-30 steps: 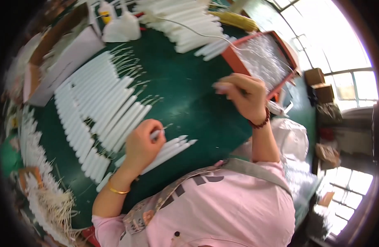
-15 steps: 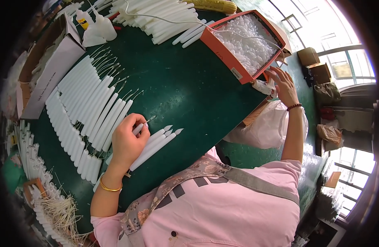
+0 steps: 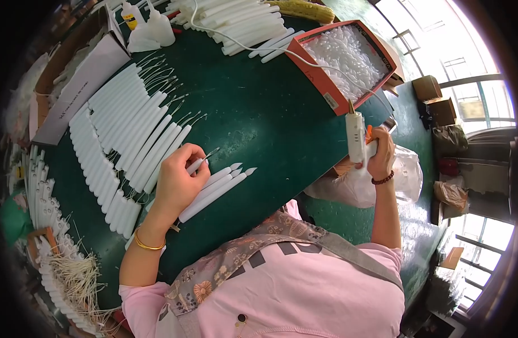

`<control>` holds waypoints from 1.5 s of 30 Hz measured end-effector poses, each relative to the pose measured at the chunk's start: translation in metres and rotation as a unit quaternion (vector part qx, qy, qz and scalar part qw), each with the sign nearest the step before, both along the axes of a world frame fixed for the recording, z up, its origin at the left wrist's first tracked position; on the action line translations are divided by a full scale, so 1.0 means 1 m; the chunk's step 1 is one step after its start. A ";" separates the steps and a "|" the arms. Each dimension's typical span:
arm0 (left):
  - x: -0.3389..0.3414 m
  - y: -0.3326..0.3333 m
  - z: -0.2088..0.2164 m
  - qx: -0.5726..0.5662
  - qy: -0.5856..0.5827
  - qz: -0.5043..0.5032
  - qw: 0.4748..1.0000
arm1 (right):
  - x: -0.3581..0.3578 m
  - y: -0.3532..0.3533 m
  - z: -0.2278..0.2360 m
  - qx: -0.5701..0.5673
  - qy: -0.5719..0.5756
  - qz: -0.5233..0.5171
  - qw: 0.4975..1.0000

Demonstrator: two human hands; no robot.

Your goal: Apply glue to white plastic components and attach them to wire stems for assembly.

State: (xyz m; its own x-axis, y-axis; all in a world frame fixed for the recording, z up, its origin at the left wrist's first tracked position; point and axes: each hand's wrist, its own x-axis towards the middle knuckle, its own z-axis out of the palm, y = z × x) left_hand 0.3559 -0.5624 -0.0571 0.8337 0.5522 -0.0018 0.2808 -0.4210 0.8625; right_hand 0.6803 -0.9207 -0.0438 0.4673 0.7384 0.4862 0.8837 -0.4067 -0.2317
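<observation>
My left hand (image 3: 179, 177) is closed around a white candle-shaped tube (image 3: 194, 167), with a thin wire sticking out of its top end. Much of that tube is hidden in the palm. Right below it on the green table lie several white candle-shaped tubes (image 3: 214, 198) with pale flame-shaped tips. In my right hand (image 3: 381, 156), off the table's right edge, is a white hot glue gun (image 3: 355, 138), its nozzle pointing away from me. To the left of my left hand, several white tubes (image 3: 121, 112) lie in rows, many with wires at their far ends.
An orange-red box (image 3: 322, 90) of small translucent pieces sits at the far right, with a white cord (image 3: 236, 40) across it. White squeeze bottles (image 3: 160, 29) and a cardboard box (image 3: 81, 93) stand far left. More white tubes (image 3: 242, 22) are piled at the back.
My right hand has taken hold of the glue gun beside the orange-red box and lifted it, drawing it nearer. My left hand keeps the tube almost in place.
</observation>
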 end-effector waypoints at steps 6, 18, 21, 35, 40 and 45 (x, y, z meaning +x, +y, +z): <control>0.001 -0.001 -0.007 0.016 -0.007 0.008 1.000 | 0.006 0.101 0.018 -0.015 -0.038 -0.051 0.998; -0.001 0.005 0.000 -0.003 0.021 -0.001 1.000 | -0.013 0.126 -0.005 0.072 0.092 0.059 0.991; -0.001 0.006 0.005 -0.004 0.022 -0.007 1.000 | -0.021 0.142 0.002 0.041 0.068 0.104 0.991; 0.002 0.004 0.009 0.010 0.086 -0.008 0.996 | -0.113 0.187 0.035 -0.065 0.147 0.060 0.985; -0.001 0.003 0.001 0.047 0.024 -0.001 0.999 | -0.102 0.199 0.039 -0.187 0.136 0.050 0.972; -0.014 0.006 -0.001 0.018 0.035 -0.012 0.999 | -0.105 0.279 0.105 -0.171 0.043 0.170 0.970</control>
State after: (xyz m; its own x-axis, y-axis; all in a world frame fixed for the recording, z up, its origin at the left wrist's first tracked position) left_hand 0.3417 -0.5562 -0.0582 0.8452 0.5329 -0.0412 0.3293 -0.4583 0.8255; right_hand 0.5755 -0.6416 0.0612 0.1971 0.9679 0.1563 0.9636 -0.1619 -0.2126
